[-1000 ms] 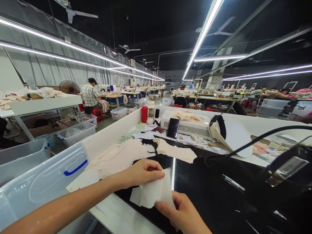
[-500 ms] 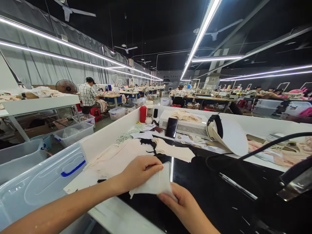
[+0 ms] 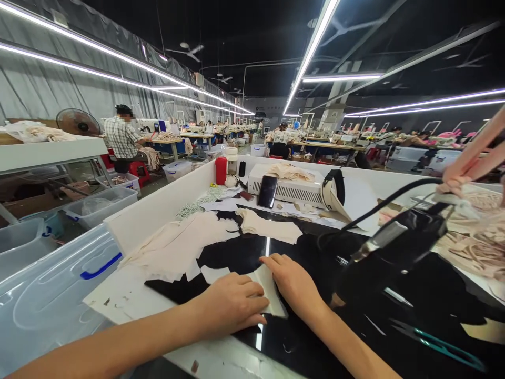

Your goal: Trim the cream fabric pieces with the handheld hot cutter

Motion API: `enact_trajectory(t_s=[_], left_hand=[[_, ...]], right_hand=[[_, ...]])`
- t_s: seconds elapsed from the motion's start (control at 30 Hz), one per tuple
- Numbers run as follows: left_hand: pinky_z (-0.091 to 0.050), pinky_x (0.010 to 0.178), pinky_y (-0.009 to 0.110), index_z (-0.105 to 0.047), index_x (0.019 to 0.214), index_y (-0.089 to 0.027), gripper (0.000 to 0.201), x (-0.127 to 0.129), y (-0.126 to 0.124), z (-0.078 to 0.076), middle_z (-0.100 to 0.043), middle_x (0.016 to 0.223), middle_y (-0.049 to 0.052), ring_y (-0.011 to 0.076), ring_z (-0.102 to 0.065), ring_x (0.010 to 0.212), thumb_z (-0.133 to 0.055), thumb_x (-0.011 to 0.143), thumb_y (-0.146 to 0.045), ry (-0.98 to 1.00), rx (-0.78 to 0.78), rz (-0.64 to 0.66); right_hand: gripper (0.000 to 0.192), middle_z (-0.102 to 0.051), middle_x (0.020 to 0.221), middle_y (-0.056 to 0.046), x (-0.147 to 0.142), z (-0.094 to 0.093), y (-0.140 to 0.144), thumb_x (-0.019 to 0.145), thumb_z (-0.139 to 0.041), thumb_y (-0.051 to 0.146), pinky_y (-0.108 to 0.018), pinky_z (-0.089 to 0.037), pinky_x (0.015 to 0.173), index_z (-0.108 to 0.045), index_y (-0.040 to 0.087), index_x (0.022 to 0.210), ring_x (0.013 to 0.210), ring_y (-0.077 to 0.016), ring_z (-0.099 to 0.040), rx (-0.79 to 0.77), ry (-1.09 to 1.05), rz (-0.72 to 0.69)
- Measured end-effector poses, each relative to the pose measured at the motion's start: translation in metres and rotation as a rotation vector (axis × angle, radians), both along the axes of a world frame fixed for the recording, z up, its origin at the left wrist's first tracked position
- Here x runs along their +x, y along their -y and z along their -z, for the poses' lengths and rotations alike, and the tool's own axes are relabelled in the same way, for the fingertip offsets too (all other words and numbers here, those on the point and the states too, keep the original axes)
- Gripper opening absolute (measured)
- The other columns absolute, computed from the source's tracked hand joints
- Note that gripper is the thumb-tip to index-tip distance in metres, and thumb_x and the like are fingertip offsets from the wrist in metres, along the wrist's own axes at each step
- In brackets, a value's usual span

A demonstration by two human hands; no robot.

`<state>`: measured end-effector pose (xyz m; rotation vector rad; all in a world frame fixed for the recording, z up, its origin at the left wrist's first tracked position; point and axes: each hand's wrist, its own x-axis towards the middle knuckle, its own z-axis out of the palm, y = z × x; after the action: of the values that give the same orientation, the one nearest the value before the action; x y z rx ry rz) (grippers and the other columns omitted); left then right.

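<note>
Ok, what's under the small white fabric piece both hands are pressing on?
The glossy black tabletop shows around the small white fabric piece. The left hand and right hand cover its edges, hiding anything beneath.

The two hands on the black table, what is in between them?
In the head view, a small white cloth piece lies between the left hand and right hand, flat on the black table, both hands touching it.
</note>
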<state>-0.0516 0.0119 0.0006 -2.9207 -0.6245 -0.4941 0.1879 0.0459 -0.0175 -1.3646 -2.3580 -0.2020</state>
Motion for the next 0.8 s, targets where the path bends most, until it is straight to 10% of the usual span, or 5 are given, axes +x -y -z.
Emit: enact_trajectory(t_s=[0.23, 0.47, 0.8], left_hand=[[-0.056, 0.09, 0.036, -0.071, 0.13, -0.021, 0.027, -0.005, 0.005, 0.001, -0.079, 0.126, 0.007, 0.0252, -0.072, 0.106, -0.072, 0.112, -0.041, 0.034, -0.062, 0.023], [-0.057, 0.1, 0.038, -0.071, 0.127, -0.019, 0.019, -0.009, 0.007, -0.007, -0.079, 0.123, 0.007, 0.0259, -0.072, 0.111, -0.073, 0.112, -0.032, 0.022, -0.088, 0.054], [-0.058, 0.112, 0.039, -0.072, 0.129, -0.017, 0.018, -0.013, 0.006, -0.006, -0.079, 0.128, 0.011, 0.0248, -0.074, 0.12, -0.066, 0.115, -0.027, 0.164, -0.091, 0.087]], right_hand=[[0.061, -0.076, 0.144, -0.022, 0.016, -0.012, -0.002, 0.093, -0.048, -0.01, -0.05, -0.058, 0.1, -0.072, 0.019, 0.142, 0.127, -0.0374, -0.073, 0.076, 0.089, 0.096], [0.062, -0.084, 0.115, -0.004, 0.009, -0.013, 0.029, 0.09, -0.048, -0.014, -0.033, -0.061, 0.089, -0.08, 0.028, 0.121, 0.106, -0.0219, -0.079, 0.031, 0.059, -0.117], [0.062, -0.084, 0.116, -0.007, 0.031, -0.016, 0.072, 0.09, -0.041, -0.015, -0.035, -0.07, 0.087, -0.075, 0.023, 0.126, 0.104, -0.0205, -0.082, 0.077, -0.105, -0.213]])
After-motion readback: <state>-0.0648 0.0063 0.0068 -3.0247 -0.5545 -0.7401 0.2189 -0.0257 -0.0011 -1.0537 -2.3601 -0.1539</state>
